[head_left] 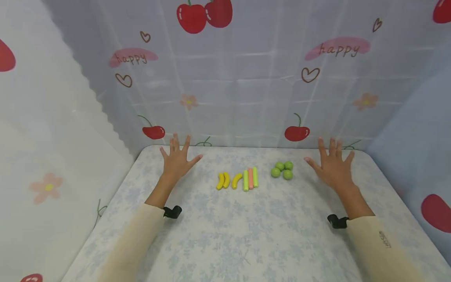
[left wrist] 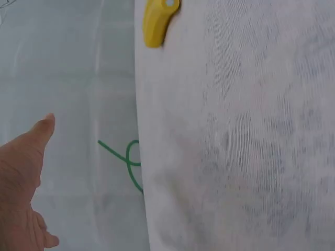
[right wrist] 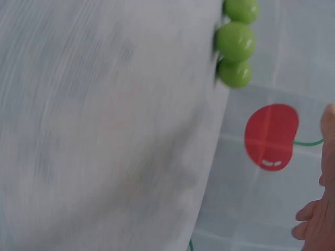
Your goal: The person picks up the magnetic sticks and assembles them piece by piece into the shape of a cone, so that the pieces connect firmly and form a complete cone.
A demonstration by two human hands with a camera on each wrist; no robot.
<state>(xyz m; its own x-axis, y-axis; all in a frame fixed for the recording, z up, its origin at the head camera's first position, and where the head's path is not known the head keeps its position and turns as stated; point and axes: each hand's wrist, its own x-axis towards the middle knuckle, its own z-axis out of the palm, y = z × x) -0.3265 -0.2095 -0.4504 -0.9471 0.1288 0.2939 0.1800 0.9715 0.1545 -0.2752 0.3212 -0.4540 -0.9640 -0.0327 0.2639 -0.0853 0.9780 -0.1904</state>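
My left hand [head_left: 176,162] hovers over the far left of the table with its fingers spread and holds nothing. Over the far right, my right hand [head_left: 334,168] is likewise spread, with nothing in it. Between them lie three small yellow toy bananas [head_left: 226,180]. Beside these are three short sticks, two light green and a pink stick [head_left: 251,179] in the middle. Several shiny green balls [head_left: 287,174] sit in a cluster closer to my right hand. In the left wrist view part of a yellow banana [left wrist: 155,26] shows; the right wrist view has green balls [right wrist: 235,42].
A pale cloth with blue flowers covers the table [head_left: 225,235]. Behind it hangs a curtain [head_left: 246,94] printed with cherries, hearts and lettering; more sheeting closes in both sides. Each wrist wears a black camera mount, such as the left mount [head_left: 172,212].
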